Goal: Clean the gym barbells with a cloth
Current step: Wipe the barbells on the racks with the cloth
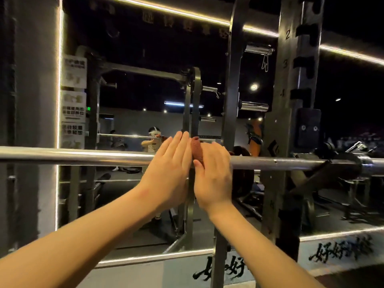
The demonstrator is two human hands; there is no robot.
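Note:
A steel barbell (83, 156) runs level across the view at chest height, resting in a rack at the right. A reddish-brown cloth (197, 152) is wrapped over the bar near its middle. My right hand (214, 173) grips the cloth against the bar, thumb underneath, fingers curled over the top. My left hand (168, 169) lies beside it on the left, its fingers straight and pressed flat against the cloth and bar.
A dark rack upright (295, 100) with numbered holes stands right of my hands, with spare bar sleeves (254, 106) pegged on it. A wall mirror (145, 100) behind reflects the rack and a person. A grey pillar (35, 121) stands at the left.

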